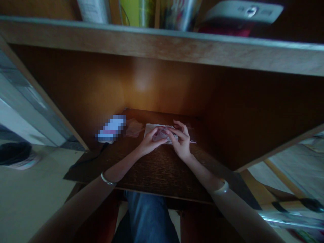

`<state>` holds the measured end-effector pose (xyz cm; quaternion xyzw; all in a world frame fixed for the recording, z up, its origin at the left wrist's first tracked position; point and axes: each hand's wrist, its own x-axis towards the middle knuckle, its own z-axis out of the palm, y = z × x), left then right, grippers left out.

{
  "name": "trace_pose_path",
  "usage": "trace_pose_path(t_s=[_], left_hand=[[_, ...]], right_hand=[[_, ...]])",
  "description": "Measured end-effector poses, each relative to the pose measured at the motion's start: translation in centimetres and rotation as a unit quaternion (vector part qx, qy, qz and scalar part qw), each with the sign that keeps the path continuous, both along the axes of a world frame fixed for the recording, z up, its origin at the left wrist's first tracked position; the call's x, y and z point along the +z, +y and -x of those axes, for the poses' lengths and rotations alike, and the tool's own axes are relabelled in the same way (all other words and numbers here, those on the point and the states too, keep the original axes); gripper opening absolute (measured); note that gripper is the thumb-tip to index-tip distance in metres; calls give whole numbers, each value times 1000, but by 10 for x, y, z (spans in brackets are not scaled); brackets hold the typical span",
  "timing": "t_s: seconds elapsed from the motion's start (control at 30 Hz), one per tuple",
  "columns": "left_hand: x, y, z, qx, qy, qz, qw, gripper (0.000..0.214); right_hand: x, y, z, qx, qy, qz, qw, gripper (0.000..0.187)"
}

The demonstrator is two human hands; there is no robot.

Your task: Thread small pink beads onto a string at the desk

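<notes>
Over the middle of the dark wooden desk, my left hand (pixel 151 141) is closed on a small clear, crinkled plastic bag (pixel 160 134). My right hand (pixel 181 141) pinches the same bag from the other side with thumb and index finger, while its other fingers are raised apart. What is inside the bag, if anything, is too blurred to make out. Beneath the hands lies a white sheet of paper (pixel 149 128), partly covered by them. Just left of it rests a flat, see-through plastic packet (pixel 134 128).
A lit phone (pixel 111 128), its screen blurred out, leans at the left with a cable (pixel 87 158) near it. Side panels enclose the desk (pixel 152 172), and a shelf (pixel 162 45) holding cans and boxes runs above. A waste basket (pixel 24 158) stands on the floor at left.
</notes>
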<state>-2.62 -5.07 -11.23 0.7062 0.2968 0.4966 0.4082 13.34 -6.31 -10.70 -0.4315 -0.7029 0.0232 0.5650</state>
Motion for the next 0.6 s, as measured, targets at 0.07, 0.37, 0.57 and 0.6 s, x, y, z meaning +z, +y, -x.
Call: trace_pose_path(t_s=[0.07,0.37,0.57,0.6], left_hand=[[-1,2,0,9,-7,-8,1000,38],[-8,9,1,50,-41,31,997,35],[-9,10,1,38,-66,54,996,37],[-10,10,1,35,-73,65,995,37]], right_hand=[[-3,4,-2,-16,-22,9,1000,28],[-16,15,-5,-113,-275,273,915,42],[-5,11,-5,-103,-308,237,916,31],[-5,11,-5,-108,-305,228,918,30]])
